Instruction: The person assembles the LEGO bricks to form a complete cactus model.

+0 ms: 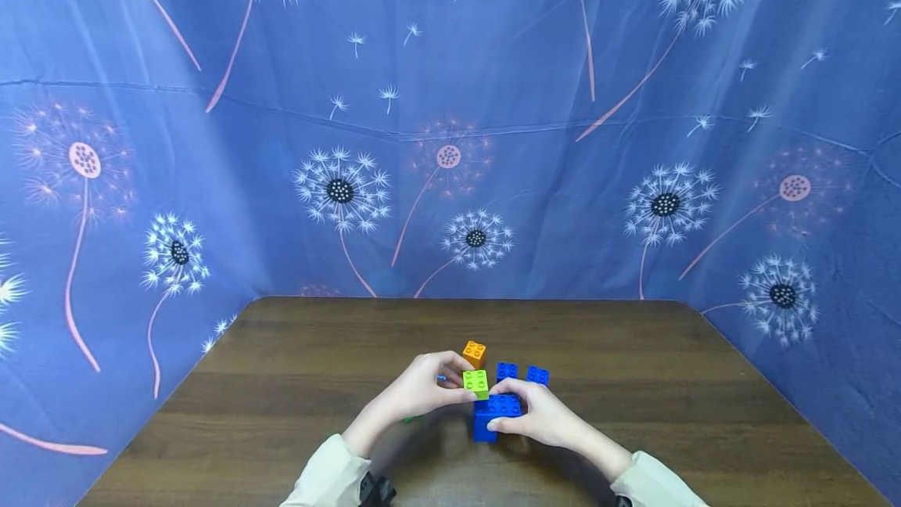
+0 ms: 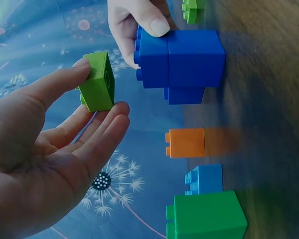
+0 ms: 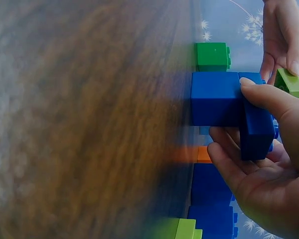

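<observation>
My left hand [image 1: 432, 388] pinches a lime green building brick [image 1: 475, 386] between thumb and fingers, raised just left of a blue brick stack [image 1: 484, 425]. In the left wrist view the lime brick [image 2: 97, 82] is tilted and apart from the stack. The stack has a lower blue brick [image 3: 215, 99] on the table and an upper blue brick [image 3: 257, 129] that overhangs it to the right. My right hand [image 1: 540, 415] grips the upper brick, thumb on the near side and fingers round the far side.
Behind the hands stand an orange brick [image 1: 474, 354] and two blue bricks, one [image 1: 507, 371] left of the other [image 1: 538, 375]. A green brick [image 2: 209, 216] and a light blue brick [image 2: 209, 179] stand to the left. Another lime brick [image 3: 185, 229] is at the right.
</observation>
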`<state>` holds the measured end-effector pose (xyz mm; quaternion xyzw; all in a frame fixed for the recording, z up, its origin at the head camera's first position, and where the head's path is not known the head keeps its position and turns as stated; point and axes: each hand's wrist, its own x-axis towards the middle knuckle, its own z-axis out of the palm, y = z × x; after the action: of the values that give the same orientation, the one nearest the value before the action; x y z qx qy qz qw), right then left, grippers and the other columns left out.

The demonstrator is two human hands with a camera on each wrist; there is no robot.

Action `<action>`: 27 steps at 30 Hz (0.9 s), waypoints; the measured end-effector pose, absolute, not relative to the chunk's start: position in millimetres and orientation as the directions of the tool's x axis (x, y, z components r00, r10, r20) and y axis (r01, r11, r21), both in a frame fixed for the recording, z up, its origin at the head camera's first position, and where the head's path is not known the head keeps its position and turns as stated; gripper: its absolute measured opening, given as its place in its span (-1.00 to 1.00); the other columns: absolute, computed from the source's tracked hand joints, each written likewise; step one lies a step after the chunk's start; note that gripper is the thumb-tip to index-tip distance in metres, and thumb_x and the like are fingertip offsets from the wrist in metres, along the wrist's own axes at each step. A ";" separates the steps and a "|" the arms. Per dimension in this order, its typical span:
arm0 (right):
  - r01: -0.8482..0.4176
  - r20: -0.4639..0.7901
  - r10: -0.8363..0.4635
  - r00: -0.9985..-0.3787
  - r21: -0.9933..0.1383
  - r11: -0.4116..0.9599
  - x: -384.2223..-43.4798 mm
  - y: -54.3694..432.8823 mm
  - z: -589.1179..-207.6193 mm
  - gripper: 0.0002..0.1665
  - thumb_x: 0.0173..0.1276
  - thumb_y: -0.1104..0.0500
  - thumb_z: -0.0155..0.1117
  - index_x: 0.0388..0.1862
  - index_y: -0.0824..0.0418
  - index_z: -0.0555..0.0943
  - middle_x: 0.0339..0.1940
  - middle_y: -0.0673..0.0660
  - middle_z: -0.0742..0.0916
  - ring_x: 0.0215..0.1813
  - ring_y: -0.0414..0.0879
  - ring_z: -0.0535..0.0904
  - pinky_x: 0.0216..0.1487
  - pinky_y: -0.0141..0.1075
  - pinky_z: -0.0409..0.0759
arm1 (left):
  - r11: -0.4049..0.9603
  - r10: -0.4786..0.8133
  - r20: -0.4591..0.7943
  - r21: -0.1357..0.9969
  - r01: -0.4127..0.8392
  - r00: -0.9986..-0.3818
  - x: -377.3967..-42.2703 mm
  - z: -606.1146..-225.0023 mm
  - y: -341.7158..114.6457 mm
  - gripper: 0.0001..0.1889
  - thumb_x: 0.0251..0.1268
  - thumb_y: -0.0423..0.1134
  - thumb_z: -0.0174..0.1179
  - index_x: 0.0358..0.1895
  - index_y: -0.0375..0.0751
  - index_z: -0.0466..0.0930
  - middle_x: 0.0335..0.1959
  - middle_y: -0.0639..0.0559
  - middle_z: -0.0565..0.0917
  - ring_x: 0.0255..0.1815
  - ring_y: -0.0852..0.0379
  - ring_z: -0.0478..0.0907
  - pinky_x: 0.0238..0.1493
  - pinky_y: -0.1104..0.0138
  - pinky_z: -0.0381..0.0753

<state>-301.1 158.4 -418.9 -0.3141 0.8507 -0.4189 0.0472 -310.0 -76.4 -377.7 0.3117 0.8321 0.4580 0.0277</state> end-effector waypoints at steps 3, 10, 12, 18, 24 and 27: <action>-0.495 0.182 -0.569 -0.802 -0.736 0.463 -303.1 159.1 -415.6 -0.55 0.21 0.00 0.34 -0.01 0.21 0.53 -0.13 0.14 0.67 -0.25 -0.32 0.57 -0.23 -0.43 0.54 | 0.394 0.554 0.234 0.772 0.499 -0.799 -310.2 -374.3 -73.2 -0.67 0.09 -0.23 0.35 -0.09 -0.27 0.57 -0.18 -0.07 0.66 -0.25 0.19 0.63 -0.22 0.46 0.61; -0.493 0.169 -0.567 -0.806 -0.723 0.484 -304.4 159.0 -411.7 -0.54 0.20 -0.02 0.34 0.01 0.19 0.53 -0.11 0.08 0.68 -0.21 -0.33 0.56 -0.20 -0.43 0.53 | 0.395 0.565 0.214 0.777 0.490 -0.797 -310.1 -376.0 -68.3 -0.69 0.09 -0.25 0.35 -0.09 -0.26 0.57 -0.18 -0.06 0.65 -0.23 0.13 0.63 -0.21 0.46 0.61; -0.491 0.166 -0.568 -0.806 -0.724 0.485 -304.2 158.6 -411.4 -0.54 0.21 -0.01 0.35 0.01 0.19 0.53 -0.12 0.07 0.68 -0.21 -0.33 0.56 -0.20 -0.42 0.53 | 0.396 0.567 0.206 0.781 0.483 -0.798 -310.6 -379.0 -67.3 -0.69 0.10 -0.24 0.35 -0.10 -0.24 0.57 -0.18 -0.04 0.65 -0.23 0.16 0.63 -0.20 0.46 0.60; -0.474 0.145 -0.559 -0.817 -0.721 0.505 -302.3 157.8 -412.9 -0.50 0.20 -0.02 0.35 0.02 0.24 0.52 -0.17 0.06 0.67 -0.28 -0.32 0.53 -0.25 -0.44 0.51 | 0.405 0.577 0.182 0.783 0.473 -0.796 -311.7 -387.8 -65.9 -0.70 0.10 -0.21 0.35 -0.10 -0.19 0.58 -0.23 0.02 0.66 -0.25 0.25 0.63 -0.21 0.52 0.58; -0.468 0.137 -0.557 -0.819 -0.721 0.511 -301.3 157.1 -416.3 -0.50 0.20 -0.03 0.34 0.02 0.23 0.52 -0.17 0.05 0.66 -0.27 -0.31 0.53 -0.25 -0.44 0.51 | 0.412 0.581 0.178 0.777 0.476 -0.794 -310.0 -390.0 -65.9 -0.70 0.11 -0.19 0.34 -0.10 -0.18 0.58 -0.24 0.03 0.66 -0.27 0.26 0.62 -0.22 0.52 0.57; -0.468 0.138 -0.556 -0.819 -0.722 0.510 -301.6 157.3 -416.6 -0.51 0.20 -0.03 0.35 0.01 0.21 0.52 -0.18 0.04 0.66 -0.28 -0.31 0.53 -0.25 -0.43 0.51 | 0.411 0.587 0.176 0.776 0.478 -0.790 -308.7 -388.2 -65.6 -0.70 0.12 -0.19 0.34 -0.09 -0.18 0.58 -0.24 0.02 0.66 -0.27 0.27 0.62 -0.22 0.52 0.57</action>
<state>-301.6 157.3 -416.6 -0.2954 0.8672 -0.3971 0.0555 -308.7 -65.6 -388.2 0.3179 0.8378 0.4396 0.0620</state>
